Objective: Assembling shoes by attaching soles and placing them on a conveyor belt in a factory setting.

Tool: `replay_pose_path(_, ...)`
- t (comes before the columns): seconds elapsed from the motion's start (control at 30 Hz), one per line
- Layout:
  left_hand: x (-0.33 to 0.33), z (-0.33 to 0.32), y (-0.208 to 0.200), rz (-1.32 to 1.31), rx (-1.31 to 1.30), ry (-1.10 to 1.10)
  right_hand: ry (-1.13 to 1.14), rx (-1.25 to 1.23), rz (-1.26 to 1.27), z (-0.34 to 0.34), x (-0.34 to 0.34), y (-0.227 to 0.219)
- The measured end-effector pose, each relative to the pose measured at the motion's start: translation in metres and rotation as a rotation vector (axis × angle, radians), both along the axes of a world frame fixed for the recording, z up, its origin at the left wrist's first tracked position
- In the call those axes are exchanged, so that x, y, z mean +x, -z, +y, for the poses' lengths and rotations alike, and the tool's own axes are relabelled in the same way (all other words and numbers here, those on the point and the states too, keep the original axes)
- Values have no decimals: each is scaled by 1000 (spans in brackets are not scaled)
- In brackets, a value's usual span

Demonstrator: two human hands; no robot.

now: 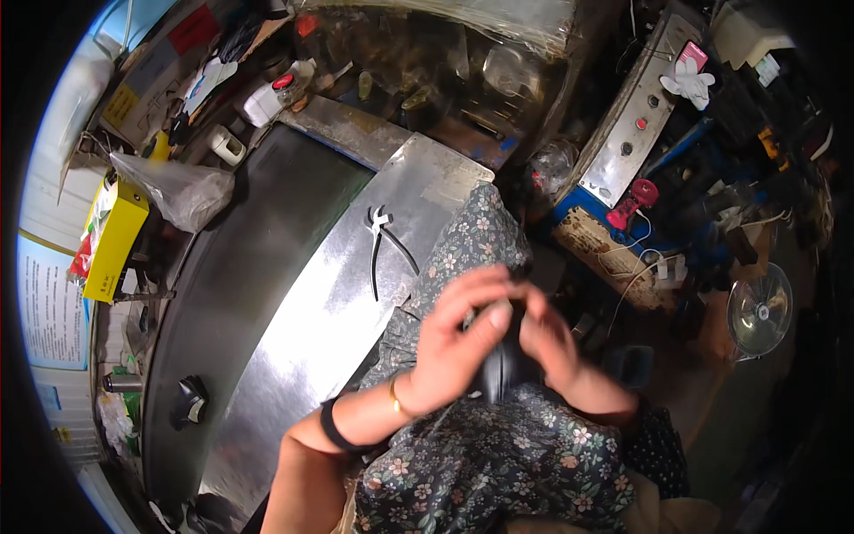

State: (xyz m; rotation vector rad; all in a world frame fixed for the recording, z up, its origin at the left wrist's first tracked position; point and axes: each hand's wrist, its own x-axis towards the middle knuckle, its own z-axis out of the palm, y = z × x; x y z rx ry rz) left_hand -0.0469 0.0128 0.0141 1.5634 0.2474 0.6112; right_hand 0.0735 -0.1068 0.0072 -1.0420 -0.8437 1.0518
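Observation:
Over my lap, which a dark floral cloth (498,454) covers, both hands are at a glossy black leather-like piece (500,374); it looks like a shoe part, but its upper end is hidden. My left hand (458,334) curls round its left side, thumb pointing up and fingers bent over the top. From the right, my right hand (551,343) closes in with curved fingers, slightly blurred. On the metal tabletop beyond my left hand lie pincers (381,240) with dark handles spread apart.
Left of the metal top runs a dark belt (267,222) carrying another black piece (189,400). A yellow box (116,240) and plastic bag (187,191) stand past it. On the right are a control panel (623,133), a red handheld fan (633,205) and a round fan (759,311).

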Motion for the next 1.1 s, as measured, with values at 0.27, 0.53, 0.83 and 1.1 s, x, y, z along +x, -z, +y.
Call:
replay_pose_path(0.27, 36, 39, 60, -8, -153, 10, 237, 126, -148, 59, 25, 61)
replay_pose_path(0.53, 29, 57, 55, -63, -130, 172, 82, 183, -477, 70, 41, 45)
replay_pose_path(0.83, 39, 67, 63, -45, 219, 132, -123, 131, -318, 58, 60, 41)
replay_pose_path(1.1, 36, 88, 59, -23, 255, 377, -142, 25, -206, 47, 49, 42)
